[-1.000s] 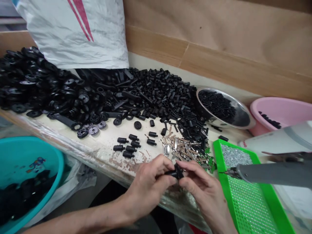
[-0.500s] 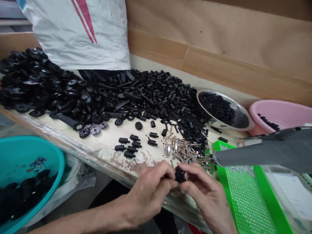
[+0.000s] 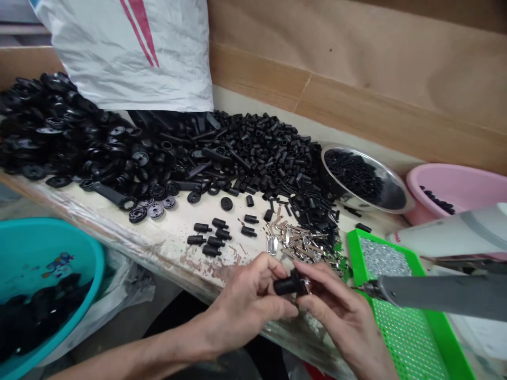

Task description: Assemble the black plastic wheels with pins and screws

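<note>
Black plastic fitting point(image 3: 285, 285) | long axis crosswise, barrel end toward left hand point(image 3: 249, 307) | left hand and right hand point(image 3: 341, 312) both closed, pinching it

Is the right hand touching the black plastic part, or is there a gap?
Touching. The head view shows the right hand with its fingers pressed against the black plastic part, no gap.
</note>
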